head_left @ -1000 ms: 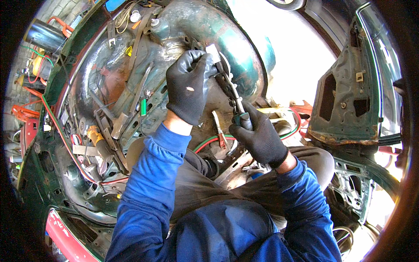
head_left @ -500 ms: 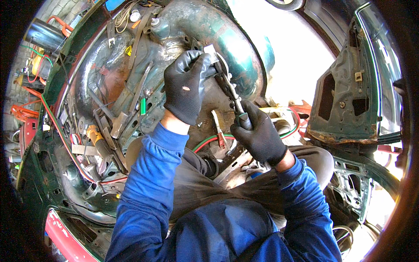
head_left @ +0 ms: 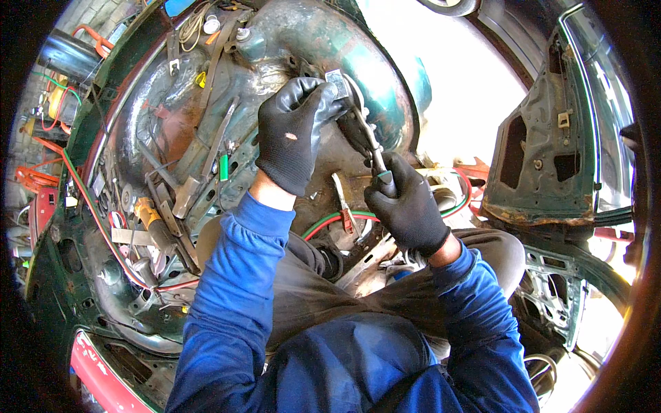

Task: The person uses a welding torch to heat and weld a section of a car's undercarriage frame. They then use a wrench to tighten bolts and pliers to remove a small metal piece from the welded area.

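Held up in front of me, a small grey rectangular metal plate (head_left: 336,83) is pinched between the thumb and fingers of my left hand (head_left: 290,134), in a black coated glove. My right hand (head_left: 411,210), gloved in black, is wrapped around the handle end of long metal pliers (head_left: 374,141) with a curved, bright jaw. That jaw end lies right beside the plate; whether it grips the plate I cannot make out. Below the pliers, a red-handled tool (head_left: 345,212) with a pale blade rests on the floor panel.
I sit cross-legged inside a stripped green car body. Hammers (head_left: 187,196), an angle grinder (head_left: 153,219) and metal strips lie to my left. Red and green hoses (head_left: 330,221) run across in front of my legs. A bare car door (head_left: 544,162) stands at the right.
The plate has tilted, so its grey face shows more. The pliers have turned slightly, and my right hand has shifted a little. My left hand stays nearly in place.
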Available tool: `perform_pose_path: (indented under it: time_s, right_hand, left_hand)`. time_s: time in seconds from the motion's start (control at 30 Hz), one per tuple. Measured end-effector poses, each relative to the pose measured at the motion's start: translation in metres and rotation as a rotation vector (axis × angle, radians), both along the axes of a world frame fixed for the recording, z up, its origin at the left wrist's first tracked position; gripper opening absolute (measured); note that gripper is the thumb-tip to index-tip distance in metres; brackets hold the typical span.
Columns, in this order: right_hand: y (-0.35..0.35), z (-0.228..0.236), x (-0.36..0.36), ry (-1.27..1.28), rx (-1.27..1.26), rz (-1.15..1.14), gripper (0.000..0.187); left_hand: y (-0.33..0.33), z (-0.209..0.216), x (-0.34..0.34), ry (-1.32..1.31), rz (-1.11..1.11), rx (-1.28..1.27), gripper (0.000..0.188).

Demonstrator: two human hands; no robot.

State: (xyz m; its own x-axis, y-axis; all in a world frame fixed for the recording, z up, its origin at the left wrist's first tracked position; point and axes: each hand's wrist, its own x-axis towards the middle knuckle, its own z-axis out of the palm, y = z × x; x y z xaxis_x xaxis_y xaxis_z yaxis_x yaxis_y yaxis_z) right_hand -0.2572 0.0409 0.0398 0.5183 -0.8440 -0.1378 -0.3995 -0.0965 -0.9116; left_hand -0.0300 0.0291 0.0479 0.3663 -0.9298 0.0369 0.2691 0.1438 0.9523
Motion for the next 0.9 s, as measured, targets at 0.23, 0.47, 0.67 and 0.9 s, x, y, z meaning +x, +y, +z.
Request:
perform_pose_path:
  time_s: [0.23,0.47,0.67,0.9]
  right_hand:
    - [-0.007,-0.043,-0.010,0.078,0.170,0.070,0.040]
    - [0.020,-0.247,-0.084,0.597,-0.686,0.846,0.031]
    - [0.045,-0.155,-0.021,0.631,-0.006,0.373,0.052]
    - [-0.019,-0.013,0.080,0.007,-0.147,0.080,0.033]
  left_hand:
    - [0.003,-0.014,0.014,0.093,-0.006,0.003,0.026]
    - [-0.006,-0.004,0.007,0.253,-0.067,-0.007,0.022]
    - [0.016,0.006,0.072,-0.405,-0.486,0.101,0.022]
    - [0.035,-0.031,0.143,-1.025,-0.699,0.089,0.038]
